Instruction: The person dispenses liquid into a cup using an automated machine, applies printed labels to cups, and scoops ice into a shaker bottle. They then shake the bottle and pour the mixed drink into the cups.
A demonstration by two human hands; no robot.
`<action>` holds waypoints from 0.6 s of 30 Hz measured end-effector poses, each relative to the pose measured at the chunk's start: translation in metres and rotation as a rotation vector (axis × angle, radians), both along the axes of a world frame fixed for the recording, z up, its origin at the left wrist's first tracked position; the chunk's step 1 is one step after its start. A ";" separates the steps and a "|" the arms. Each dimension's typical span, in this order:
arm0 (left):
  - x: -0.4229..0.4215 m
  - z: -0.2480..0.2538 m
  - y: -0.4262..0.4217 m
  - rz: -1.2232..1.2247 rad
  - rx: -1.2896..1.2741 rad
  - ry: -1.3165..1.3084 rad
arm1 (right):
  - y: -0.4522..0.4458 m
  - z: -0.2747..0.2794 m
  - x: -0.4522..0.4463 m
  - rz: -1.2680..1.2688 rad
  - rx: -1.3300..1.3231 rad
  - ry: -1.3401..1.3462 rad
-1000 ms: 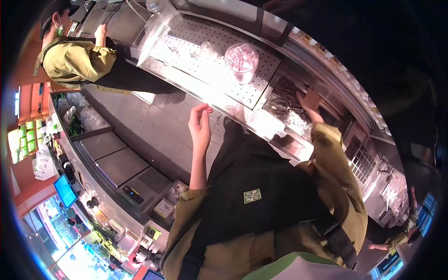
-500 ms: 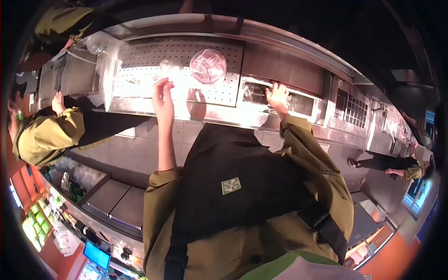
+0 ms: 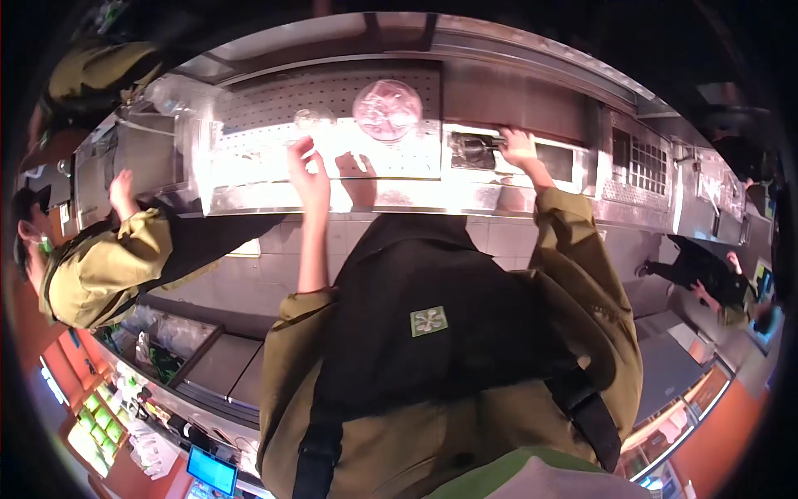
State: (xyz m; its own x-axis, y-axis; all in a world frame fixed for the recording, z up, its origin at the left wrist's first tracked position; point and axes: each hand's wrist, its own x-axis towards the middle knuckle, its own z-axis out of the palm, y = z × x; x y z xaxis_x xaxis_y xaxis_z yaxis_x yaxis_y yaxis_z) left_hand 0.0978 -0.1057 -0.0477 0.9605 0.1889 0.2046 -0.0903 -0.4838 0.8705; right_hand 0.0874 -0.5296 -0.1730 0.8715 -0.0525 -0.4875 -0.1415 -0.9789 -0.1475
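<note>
My left hand point(image 3: 310, 179) hovers over the bright front edge of a perforated metal tray point(image 3: 258, 100), its fingers loosely curled but apart, holding nothing. A clear round container point(image 3: 387, 110) with ice-like pieces stands on the tray, right of that hand. Near its fingertips is a smaller clear vessel point(image 3: 311, 119). My right hand point(image 3: 520, 148) is closed at the front edge of a metal lid point(image 3: 519, 100), above a partly covered bin. What its fingers grip is too small to make out. Left of them, a dark object point(image 3: 472, 152) shows in the opening.
At the left, a person point(image 3: 108, 258) stands by the counter; another person point(image 3: 702, 274) is at the far right. A grid-covered section point(image 3: 644, 166) lies right of the bin. Behind me are cabinets and a lit screen point(image 3: 212, 471).
The view has swung round to face the counter. The lid now covers much of the bin, which stood open earlier. My right hand has closed more since the last frame.
</note>
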 end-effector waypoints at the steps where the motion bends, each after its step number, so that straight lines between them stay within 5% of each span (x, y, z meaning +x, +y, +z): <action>1: 0.001 -0.008 -0.003 0.038 -0.022 0.011 | 0.005 0.001 -0.005 0.012 -0.019 -0.032; 6: 0.040 -0.049 -0.014 0.194 0.428 -0.175 | 0.008 -0.012 -0.038 -0.001 0.066 0.019; 9: 0.064 -0.081 -0.012 0.337 0.258 -0.189 | 0.022 0.001 -0.048 -0.070 0.004 0.014; 14: 0.075 -0.093 0.003 0.165 -0.027 -0.146 | 0.027 -0.010 -0.051 -0.163 -0.087 -0.049; 18: 0.057 -0.044 -0.010 0.208 0.001 -0.226 | 0.008 -0.003 -0.056 -0.370 0.260 -0.053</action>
State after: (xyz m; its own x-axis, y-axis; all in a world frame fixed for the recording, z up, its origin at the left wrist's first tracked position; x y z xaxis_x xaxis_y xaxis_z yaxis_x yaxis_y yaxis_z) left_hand 0.1548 -0.1160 -0.0914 0.8314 0.3764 0.4088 -0.1804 -0.5130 0.8392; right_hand 0.0318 -0.5219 -0.1756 0.8413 -0.2474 -0.4806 -0.4606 -0.7934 -0.3979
